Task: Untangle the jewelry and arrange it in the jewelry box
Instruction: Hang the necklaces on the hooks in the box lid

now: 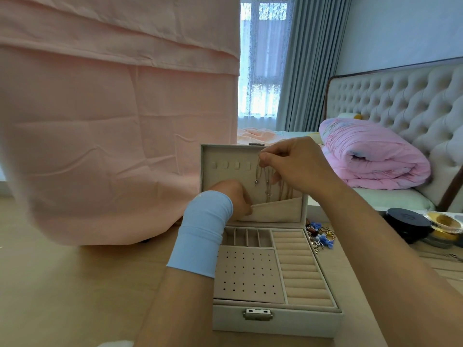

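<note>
— Pale wood table [62, 284] under you, pink cloth [112, 121] hanging on the left, a bed with a rolled quilt [370, 156] on the right. Where's the box?

— Dead ahead. Your box [300, 321] sits open on the table, with its lid [225, 176] standing upright at the far side.

— And your left hand?

— Your left hand [235, 196] reaches forward over the trays, a blue wristband [203, 234] on the wrist. Its fingers are curled and pinch the top edge of the pocket [278, 210] at the bottom of the lid.

— The right?

— Your right hand [298, 164] is raised higher, near the lid's top right corner, with the forearm coming in from the right. Thumb and forefinger are pressed together on the tops of the chains [266, 181]; the other fingers curl loosely behind them.

— Where do the chains go?

— They hang straight down the lid's lining, and their lower ends meet the pocket.

— Any other jewelry?

— A tangled pile [320, 236] lies on the table, just beside the box's right wall.
</note>
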`<state>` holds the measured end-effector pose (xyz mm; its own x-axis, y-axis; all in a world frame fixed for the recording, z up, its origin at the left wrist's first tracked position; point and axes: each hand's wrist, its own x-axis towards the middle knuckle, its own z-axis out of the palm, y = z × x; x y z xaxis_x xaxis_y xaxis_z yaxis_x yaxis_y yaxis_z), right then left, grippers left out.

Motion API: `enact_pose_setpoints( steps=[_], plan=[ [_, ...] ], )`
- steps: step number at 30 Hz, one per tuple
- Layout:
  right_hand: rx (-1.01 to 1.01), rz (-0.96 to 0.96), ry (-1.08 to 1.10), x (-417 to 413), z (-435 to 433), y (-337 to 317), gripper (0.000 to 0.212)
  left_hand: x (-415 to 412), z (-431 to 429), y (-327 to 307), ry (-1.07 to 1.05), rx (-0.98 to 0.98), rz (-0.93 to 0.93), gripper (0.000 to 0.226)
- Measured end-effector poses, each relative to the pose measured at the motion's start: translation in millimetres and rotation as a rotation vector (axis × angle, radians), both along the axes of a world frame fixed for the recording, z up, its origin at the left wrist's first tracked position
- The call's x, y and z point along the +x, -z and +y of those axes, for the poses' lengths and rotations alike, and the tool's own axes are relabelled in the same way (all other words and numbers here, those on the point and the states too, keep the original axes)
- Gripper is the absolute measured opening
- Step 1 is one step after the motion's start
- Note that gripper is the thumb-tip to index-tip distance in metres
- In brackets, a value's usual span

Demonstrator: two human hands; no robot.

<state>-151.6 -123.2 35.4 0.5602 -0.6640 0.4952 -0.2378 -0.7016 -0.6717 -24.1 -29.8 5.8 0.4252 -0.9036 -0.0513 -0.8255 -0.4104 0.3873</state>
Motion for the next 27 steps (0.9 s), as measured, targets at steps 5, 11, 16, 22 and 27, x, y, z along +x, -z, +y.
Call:
enact_pose_setpoints(
  steps=[5,11,16,22,27],
  plan=[
    [-0.057,0.102,0.021,6,-6,7,0.012,3,4,-4,0.016,-0.007,0.019,0.030],
    [-0.112,0.417,0.006,3,-8,44,0.012,2,4,-3,0.014,-0.013,0.021,0.032],
    [-0.114,0.421,-0.042,-8,-5,52,0.036,-3,1,-2,0.001,-0.046,-0.018,0.031],
    [-0.012,0.214,-0.022,-63,-13,39,0.024,-28,-8,-6,0.033,-0.240,-0.095,0.030],
    [0.059,0.394,0.068,-132,-32,46,0.014,-90,-20,4,0.224,-0.314,-0.075,0.020]
  ],
)
